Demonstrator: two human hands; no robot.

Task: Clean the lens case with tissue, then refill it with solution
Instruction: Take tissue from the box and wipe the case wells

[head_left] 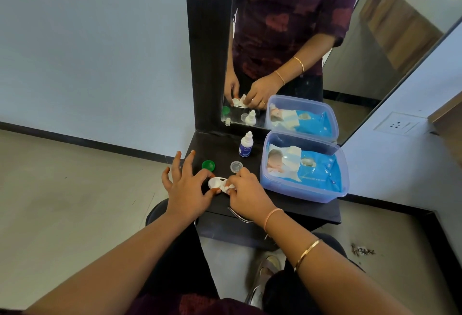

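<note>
We're at a small dark vanity shelf (280, 206) under a mirror (350, 64), with a pale wall to the left and floor tiles below.

Head view, the only one we've got. The white lens case (217, 182) lies near the front edge of the shelf. The left hand (186, 187) steadies it between thumb and forefinger, the other fingers fanned out and lifted. The right hand (246, 189) pinches a wad of tissue (228, 188) and presses it into the case's right-hand well.

So the wiping looks to be under way. Both lids are off: the green cap (208, 165) and the clear cap (236, 166) rest just beyond the case. Whether the left well is done, I can't tell.

The solution bottle (246, 144) stands upright at the far side, with neither hand on it, so the refill is all still to come. A plastic box (342, 179) holding a blue wipes pack sits on the right.
</note>
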